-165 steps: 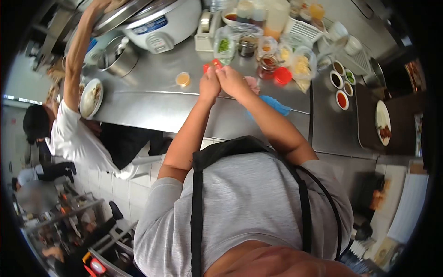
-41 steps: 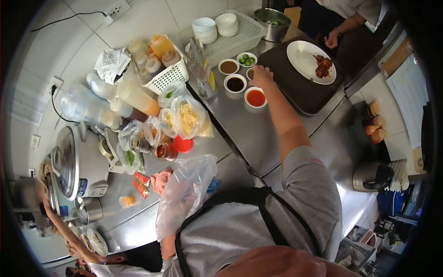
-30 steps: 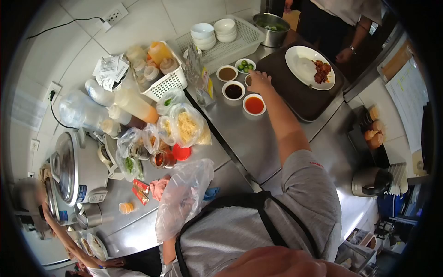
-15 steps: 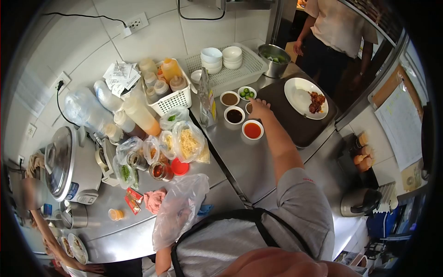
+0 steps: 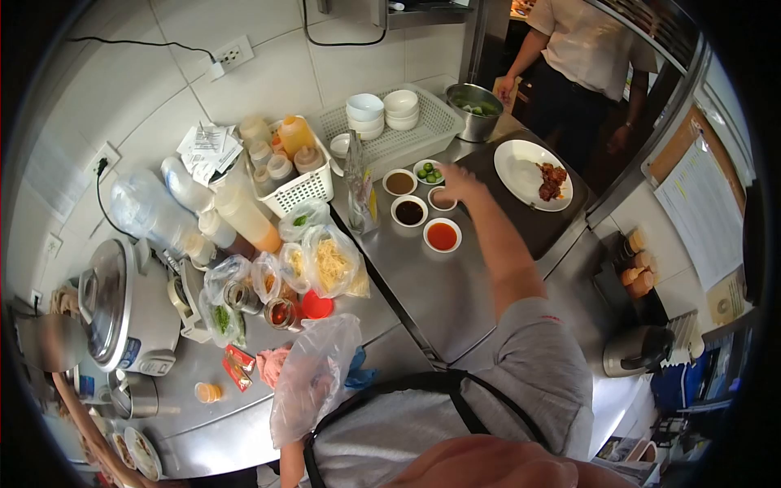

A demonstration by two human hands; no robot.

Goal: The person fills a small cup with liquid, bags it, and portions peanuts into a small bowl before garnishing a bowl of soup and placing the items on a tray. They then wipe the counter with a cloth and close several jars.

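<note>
My right hand [image 5: 458, 184], smeared by motion, is over the left edge of the dark tray [image 5: 508, 221]. Its fingertips are close to a bowl of small green limes [image 5: 428, 171] and a small white bowl [image 5: 442, 198] partly under the hand. Beside these stand bowls of brown sauce [image 5: 399, 182], dark sauce [image 5: 409, 211] and red sauce [image 5: 442, 236]. On the tray rests a white oval plate [image 5: 512, 167] with reddish-brown pieces of food [image 5: 552, 180]. A clear plastic bag [image 5: 329, 346] surrounds my left hand [image 5: 313, 389], whose fingers are indistinct through it.
Bagged shredded food [image 5: 333, 260], open jars [image 5: 283, 307] and a basket of squeeze bottles [image 5: 294, 191] crowd the left side. Behind are stacked white bowls [image 5: 366, 122] and a metal pot [image 5: 474, 114]. Another person [image 5: 582, 61] stands beyond the tray; someone's arm [image 5: 89, 427] shows lower left.
My right hand has drawn slightly back from the lime bowl, uncovering more of the small bowl beside it. The view has shifted a little. My left hand stays in the bag.
</note>
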